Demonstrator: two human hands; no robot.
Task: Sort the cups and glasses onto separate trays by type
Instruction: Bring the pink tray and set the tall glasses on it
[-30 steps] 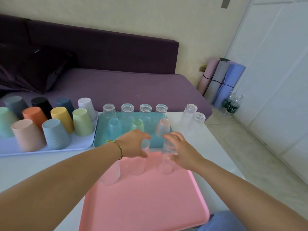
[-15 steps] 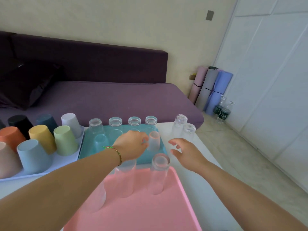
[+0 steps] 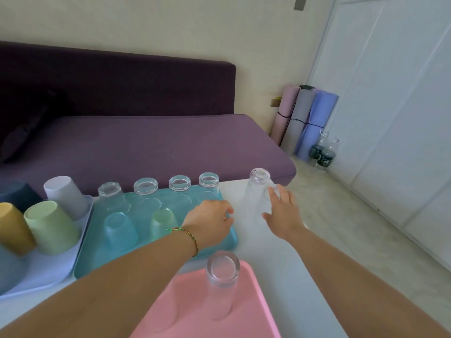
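Note:
A pink tray [image 3: 253, 289] lies nearest me with a tall frosted glass [image 3: 222, 276] upside down on it. Behind it a teal tray [image 3: 97, 254] holds several small upturned glasses, clear in the back row, one blue [image 3: 119, 230] and one green [image 3: 163, 220] in front. My left hand [image 3: 210, 223] is at this tray's right end, fingers curled down round a small tinted glass that it mostly hides. My right hand [image 3: 280, 211] is open beside a tall clear glass [image 3: 256, 191] standing upturned on the white table, thumb and fingers on either side of it. A second tall glass is mostly hidden behind the fingers.
A pale lavender tray [image 3: 48, 276] at the left carries several upturned coloured plastic cups. A purple sofa [image 3: 146, 142] runs behind the table. Rolled mats [image 3: 305, 118] and two water bottles [image 3: 322, 154] stand on the floor at the right, by white doors.
My right hand let go of the tall glass on the pink tray and reached forward to the tall glasses on the table. My left hand moved from the pink tray to the teal tray's right end.

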